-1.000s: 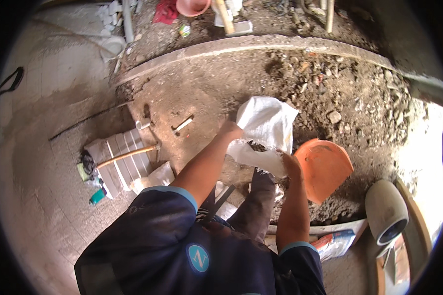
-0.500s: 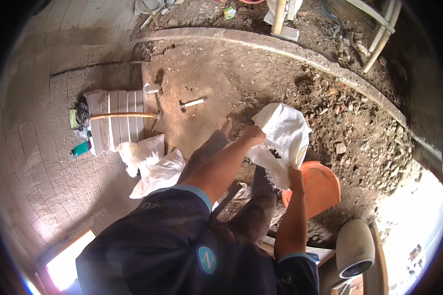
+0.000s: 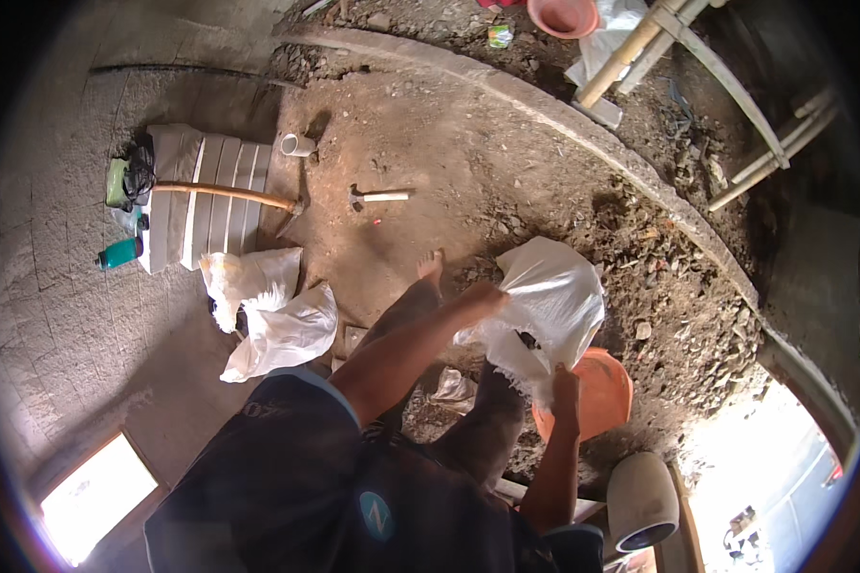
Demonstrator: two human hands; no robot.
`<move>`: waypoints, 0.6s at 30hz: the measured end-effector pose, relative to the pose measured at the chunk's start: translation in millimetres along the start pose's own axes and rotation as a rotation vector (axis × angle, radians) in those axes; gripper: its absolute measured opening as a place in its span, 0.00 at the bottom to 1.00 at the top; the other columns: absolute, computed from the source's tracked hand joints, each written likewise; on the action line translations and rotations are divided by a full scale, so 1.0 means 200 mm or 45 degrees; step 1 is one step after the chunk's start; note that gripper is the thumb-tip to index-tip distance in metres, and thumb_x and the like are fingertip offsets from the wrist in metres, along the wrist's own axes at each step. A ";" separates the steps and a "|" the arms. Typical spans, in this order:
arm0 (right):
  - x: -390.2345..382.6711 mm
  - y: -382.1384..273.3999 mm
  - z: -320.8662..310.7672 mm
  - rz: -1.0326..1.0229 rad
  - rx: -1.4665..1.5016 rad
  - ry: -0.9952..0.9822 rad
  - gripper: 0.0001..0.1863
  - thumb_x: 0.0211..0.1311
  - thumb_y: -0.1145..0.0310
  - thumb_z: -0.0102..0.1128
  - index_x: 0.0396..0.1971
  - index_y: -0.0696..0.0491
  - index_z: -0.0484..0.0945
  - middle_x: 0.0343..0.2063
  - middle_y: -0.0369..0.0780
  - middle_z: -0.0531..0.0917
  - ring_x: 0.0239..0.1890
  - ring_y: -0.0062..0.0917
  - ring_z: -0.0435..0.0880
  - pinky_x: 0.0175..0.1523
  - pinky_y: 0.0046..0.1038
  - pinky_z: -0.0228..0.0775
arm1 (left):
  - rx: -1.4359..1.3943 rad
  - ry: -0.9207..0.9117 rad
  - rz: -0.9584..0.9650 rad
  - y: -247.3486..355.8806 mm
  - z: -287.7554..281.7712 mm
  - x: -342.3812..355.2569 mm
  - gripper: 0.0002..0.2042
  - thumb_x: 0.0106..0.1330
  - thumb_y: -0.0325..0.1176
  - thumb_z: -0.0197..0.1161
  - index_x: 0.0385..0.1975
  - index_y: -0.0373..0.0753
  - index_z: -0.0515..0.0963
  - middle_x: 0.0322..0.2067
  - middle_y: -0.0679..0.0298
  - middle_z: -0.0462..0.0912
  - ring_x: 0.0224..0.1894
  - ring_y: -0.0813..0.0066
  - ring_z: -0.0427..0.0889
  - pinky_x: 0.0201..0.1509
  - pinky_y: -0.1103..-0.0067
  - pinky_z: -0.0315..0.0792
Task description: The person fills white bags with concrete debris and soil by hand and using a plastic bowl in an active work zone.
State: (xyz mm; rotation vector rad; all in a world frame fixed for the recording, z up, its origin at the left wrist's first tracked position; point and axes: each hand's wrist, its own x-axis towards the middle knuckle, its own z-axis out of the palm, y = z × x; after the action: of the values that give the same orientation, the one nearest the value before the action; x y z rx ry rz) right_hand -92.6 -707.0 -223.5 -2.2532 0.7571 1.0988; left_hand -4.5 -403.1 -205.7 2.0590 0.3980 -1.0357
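Between my two hands a white woven sack [image 3: 556, 286] stands bulging on the dirt, its frayed mouth spread toward me with a dark gap inside. My left hand [image 3: 483, 299] is closed on the far left part of the rim. On the nearer right part of the rim, my right hand [image 3: 565, 384] grips the cloth. An orange plastic basin [image 3: 607, 392] lies just right of my right hand, partly behind the sack and my forearm. What the sack holds is hidden.
A hammer [image 3: 382, 197] lies on the dirt ahead. Leftward are stacked pale blocks [image 3: 193, 215] with a pickaxe [image 3: 229, 194] across them, and full white sacks [image 3: 291, 329]. Rubble [image 3: 678, 277] slopes up at the right below a curved concrete edge [image 3: 545, 110]. A grey pot [image 3: 640, 497] stands near right.
The view has shifted, so the surroundings sit differently in the picture. Both hands keep their hold on the sack's rim, and its mouth is pulled a little wider and its cloth tauter.
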 end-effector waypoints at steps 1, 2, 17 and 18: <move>-0.03 -0.02 -0.09 0.053 0.077 0.006 0.27 0.64 0.52 0.45 0.37 0.67 0.76 0.30 0.56 0.80 0.32 0.44 0.80 0.35 0.41 0.68 | -0.079 0.019 -0.047 0.12 -0.08 -0.11 0.21 0.59 0.45 0.54 0.35 0.28 0.78 0.36 0.40 0.79 0.39 0.47 0.80 0.44 0.60 0.71; -0.17 -0.18 -0.11 0.094 0.171 -0.067 0.27 0.64 0.53 0.45 0.37 0.66 0.76 0.30 0.56 0.80 0.31 0.45 0.80 0.35 0.42 0.68 | -0.119 -0.008 -0.172 0.12 -0.22 -0.24 0.21 0.59 0.45 0.55 0.34 0.28 0.78 0.34 0.42 0.80 0.37 0.50 0.80 0.42 0.62 0.71; -1.01 -1.38 0.57 -0.830 -0.666 -0.699 0.16 0.63 0.65 0.43 0.28 0.58 0.79 0.29 0.50 0.80 0.33 0.44 0.81 0.40 0.43 0.73 | -0.824 0.455 -0.953 -1.08 -0.83 -1.50 0.22 0.64 0.47 0.55 0.31 0.28 0.78 0.20 0.67 0.72 0.22 0.75 0.66 0.27 0.73 0.62; -0.95 -1.30 0.77 -1.020 -0.725 -0.646 0.15 0.61 0.64 0.45 0.31 0.57 0.79 0.27 0.50 0.81 0.31 0.44 0.82 0.39 0.43 0.74 | -0.809 0.455 -0.985 -1.19 -0.81 -1.54 0.22 0.64 0.47 0.55 0.31 0.28 0.78 0.21 0.67 0.72 0.22 0.76 0.66 0.27 0.74 0.62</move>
State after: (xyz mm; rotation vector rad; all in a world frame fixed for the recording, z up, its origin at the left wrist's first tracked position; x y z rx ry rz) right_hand -97.2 -373.9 -97.6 -2.1775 -0.6942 1.4471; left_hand -243.8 -107.1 -26.9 1.4938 1.5750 -0.7817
